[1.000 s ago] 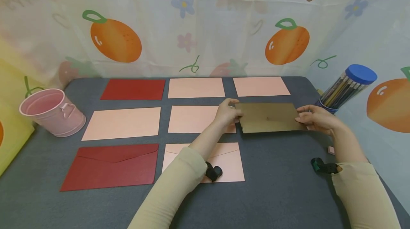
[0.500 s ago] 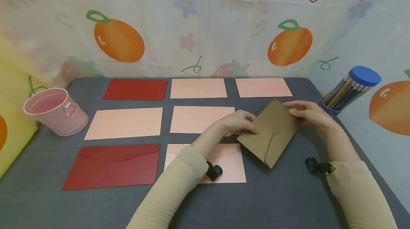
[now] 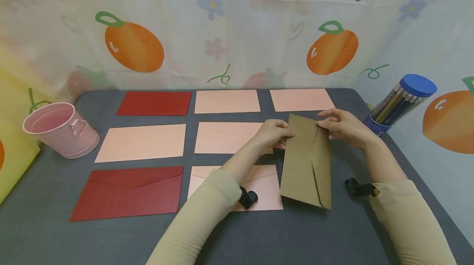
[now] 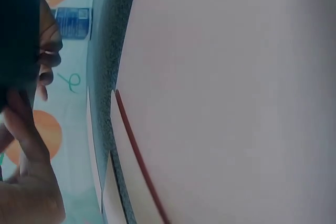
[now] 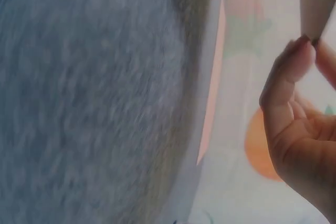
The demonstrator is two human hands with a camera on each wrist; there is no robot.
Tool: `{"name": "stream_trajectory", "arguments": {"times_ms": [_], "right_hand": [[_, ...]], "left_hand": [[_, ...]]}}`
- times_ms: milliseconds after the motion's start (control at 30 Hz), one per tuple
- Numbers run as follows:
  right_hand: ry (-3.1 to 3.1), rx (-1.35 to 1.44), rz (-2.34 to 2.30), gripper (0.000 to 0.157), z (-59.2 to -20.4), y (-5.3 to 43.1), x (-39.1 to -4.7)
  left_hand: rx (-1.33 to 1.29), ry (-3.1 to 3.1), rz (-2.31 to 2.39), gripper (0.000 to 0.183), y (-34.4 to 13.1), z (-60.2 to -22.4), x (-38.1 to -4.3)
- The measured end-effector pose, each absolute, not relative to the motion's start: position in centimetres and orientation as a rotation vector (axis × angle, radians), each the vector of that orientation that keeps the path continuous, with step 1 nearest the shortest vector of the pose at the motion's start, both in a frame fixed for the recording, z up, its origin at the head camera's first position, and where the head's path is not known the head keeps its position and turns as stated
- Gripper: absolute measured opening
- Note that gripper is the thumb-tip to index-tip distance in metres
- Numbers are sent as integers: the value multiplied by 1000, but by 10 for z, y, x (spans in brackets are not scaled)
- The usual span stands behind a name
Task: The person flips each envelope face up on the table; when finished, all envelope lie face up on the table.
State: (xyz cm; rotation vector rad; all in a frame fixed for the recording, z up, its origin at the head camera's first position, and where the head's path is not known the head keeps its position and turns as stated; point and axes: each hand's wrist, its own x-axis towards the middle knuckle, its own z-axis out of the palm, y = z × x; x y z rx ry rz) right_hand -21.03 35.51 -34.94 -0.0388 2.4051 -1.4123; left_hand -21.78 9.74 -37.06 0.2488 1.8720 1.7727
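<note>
A brown kraft envelope point(image 3: 305, 162) is held up over the table, its long side running toward the viewer and its flap seam facing up along the right. My left hand point(image 3: 275, 134) pinches its left edge near the far end. At the far right corner, my right hand point(image 3: 346, 127) pinches the edge between thumb and fingers; the right wrist view shows this pinching hand point(image 5: 302, 124) too. In the left wrist view, the left hand point(image 4: 29, 161) grips the envelope, which appears as a dark shape point(image 4: 18, 35). Just left of the envelope lies a pale pink envelope point(image 3: 259, 193) with its flap side up.
A red envelope point(image 3: 133, 195) lies front left, with rows of pale envelopes point(image 3: 140, 143) and another red envelope point(image 3: 152, 103) behind. A pink bucket point(image 3: 61, 131) stands at the left. On the right leans a blue-lidded tube of pencils point(image 3: 401, 102).
The brown envelope has turned from lying crosswise, plain side up, to pointing lengthwise with its flap side up. My right hand has moved left and slightly farther away.
</note>
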Motion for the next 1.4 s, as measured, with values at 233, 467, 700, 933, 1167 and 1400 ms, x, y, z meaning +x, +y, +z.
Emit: {"name": "stream_trajectory", "arguments": {"times_ms": [233,467,700,933,1167,1400], "right_hand": [[2274,-40,-1419,53,-349,371,-203],[2271,-3,-1201,52,-348,374,-202],[2189,109,-1220,48,-354,375,-205],[2183,148,-1364,40,-360,379,-206],[2448,171,-1162,43,-360,388,-204],[2767,164,-766,46,-362,390,-210]], "left_hand": [[-18,1778,2048,20,93,-370,-219],[-103,1662,2186,15,90,-372,-220],[-226,1605,2339,43,92,-373,-221],[-224,1644,2290,40,92,-375,-219],[-200,1959,2030,47,90,-375,-222],[57,2028,1654,64,91,-376,-220]]}}
